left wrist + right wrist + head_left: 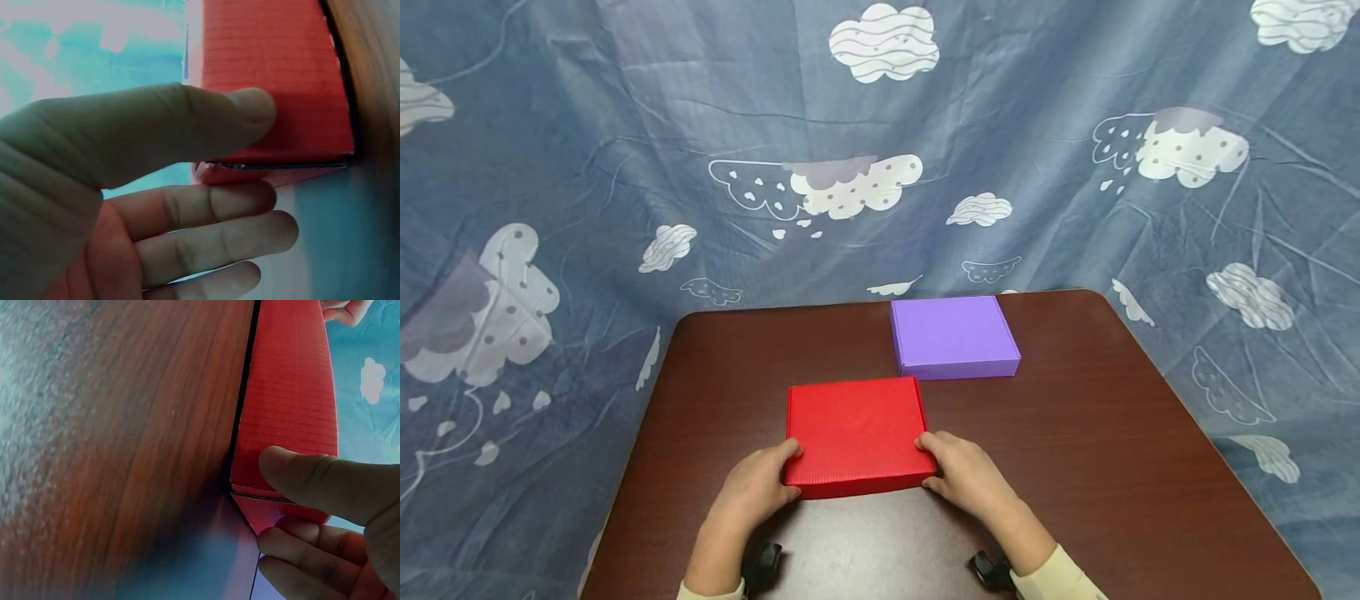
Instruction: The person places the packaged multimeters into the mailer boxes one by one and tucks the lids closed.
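Note:
A flat red cardboard box (857, 429) lies on the brown table in front of me, its lid closed. My left hand (756, 483) grips its near left corner; in the left wrist view the thumb presses the front side and a finger touches the left side. At the near right corner my right hand (966, 471) holds the box the same way, its thumb on the front face (287, 412) and fingers against the right side. Behind and to the right sits a closed purple box (957, 333), which neither hand touches.
The brown wooden table (1112, 467) has rounded far corners. A blue curtain (760, 75) with white cloud prints hangs behind it and at both sides. A dark wrist device (763, 567) sits below the left hand, and another wrist device (991, 571) below the right.

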`<state>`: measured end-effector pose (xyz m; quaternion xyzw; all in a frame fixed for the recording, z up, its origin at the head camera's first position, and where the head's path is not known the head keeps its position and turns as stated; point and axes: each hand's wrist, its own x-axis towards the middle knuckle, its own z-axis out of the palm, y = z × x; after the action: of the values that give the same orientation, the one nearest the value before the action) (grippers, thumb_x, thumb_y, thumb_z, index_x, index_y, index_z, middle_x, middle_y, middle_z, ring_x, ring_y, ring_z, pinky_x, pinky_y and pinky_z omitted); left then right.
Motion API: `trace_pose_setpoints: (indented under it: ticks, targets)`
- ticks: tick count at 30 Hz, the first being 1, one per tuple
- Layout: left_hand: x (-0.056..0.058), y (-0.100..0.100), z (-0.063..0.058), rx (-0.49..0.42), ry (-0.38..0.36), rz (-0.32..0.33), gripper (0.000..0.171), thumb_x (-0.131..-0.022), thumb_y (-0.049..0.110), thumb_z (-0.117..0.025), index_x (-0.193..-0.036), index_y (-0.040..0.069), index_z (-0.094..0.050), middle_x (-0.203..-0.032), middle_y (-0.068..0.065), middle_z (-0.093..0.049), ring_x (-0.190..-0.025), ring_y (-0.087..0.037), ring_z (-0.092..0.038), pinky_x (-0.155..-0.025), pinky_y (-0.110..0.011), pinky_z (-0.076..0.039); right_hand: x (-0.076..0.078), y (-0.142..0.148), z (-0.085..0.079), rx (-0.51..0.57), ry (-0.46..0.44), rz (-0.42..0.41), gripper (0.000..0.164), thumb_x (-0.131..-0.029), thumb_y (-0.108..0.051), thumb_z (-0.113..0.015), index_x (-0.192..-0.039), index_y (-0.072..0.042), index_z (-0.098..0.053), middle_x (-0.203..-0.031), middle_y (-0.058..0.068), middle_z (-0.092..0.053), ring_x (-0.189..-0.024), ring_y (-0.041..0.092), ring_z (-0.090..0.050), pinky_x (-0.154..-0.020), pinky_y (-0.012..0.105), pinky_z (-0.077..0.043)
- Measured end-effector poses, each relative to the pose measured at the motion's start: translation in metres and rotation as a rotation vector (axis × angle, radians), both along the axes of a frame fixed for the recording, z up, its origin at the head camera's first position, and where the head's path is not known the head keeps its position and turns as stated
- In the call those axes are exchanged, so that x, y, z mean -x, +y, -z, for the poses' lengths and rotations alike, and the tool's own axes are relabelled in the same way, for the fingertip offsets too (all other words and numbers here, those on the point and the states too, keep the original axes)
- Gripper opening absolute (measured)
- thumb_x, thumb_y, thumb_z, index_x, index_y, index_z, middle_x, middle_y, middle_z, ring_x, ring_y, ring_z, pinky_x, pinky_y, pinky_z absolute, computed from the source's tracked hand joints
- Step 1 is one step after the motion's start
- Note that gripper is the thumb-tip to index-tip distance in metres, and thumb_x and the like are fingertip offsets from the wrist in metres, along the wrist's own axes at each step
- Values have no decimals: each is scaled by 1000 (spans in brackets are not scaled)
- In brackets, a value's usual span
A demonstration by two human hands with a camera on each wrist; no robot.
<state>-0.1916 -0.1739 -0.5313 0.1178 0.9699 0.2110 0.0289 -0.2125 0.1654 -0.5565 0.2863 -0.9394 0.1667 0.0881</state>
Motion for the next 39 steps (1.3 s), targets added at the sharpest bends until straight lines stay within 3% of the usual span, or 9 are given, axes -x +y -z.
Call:
trace_pose_setpoints:
  ticks: [9,18,24,32,39]
  targets:
    - [-3,-13,-3,-19,-94,-99,51,-65,13,-96,-106,16,-66,-86,2,-63,-75,-16,-55,-66,-36,-48,2,-14,-2,41,-21,-37,49,-74,-20,-93,-114,-12,-67,-104,2,-69,-92,18,-68,-83,38,-56]
    - [12,-25,-2,29,-29,-105,49,-68,9,-94,-108,11,-65,-86,-4,-66,-75,-20,-59,-66,-39,-50,25,-35,-5,48,-41,-16,45,-79,-18,-90,-118,-10,-69,-105,6,-69,-95,23,-68,-86,41,-55]
    - [39,-32,-5,30,-22,-115,50,-70,8,-93,-112,8,-66,-90,-7,-67,-78,-22,-60,-68,-41,-52,53,-51,-12,12,-66,35,44,-79,-19,-90,-117,-10,-70,-103,8,-70,-94,26,-69,-84,42,-55]
    - [88,-39,-7,20,-36,-108,53,-74,10,-91,-120,5,-65,-101,-11,-69,-86,-27,-63,-74,-44,-54,97,-70,-16,-114,-79,175,46,-84,-23,-86,-126,-15,-70,-102,12,-66,-86,28,-69,-70,45,-57]
    - [128,-37,-8,5,-41,-113,53,-79,9,-87,-127,5,-64,-111,-15,-68,-96,-32,-62,-82,-48,-54,129,-80,-20,-213,-134,283,46,-91,-20,-77,-134,-15,-65,-100,13,-72,-90,29,-71,-64,47,-57]
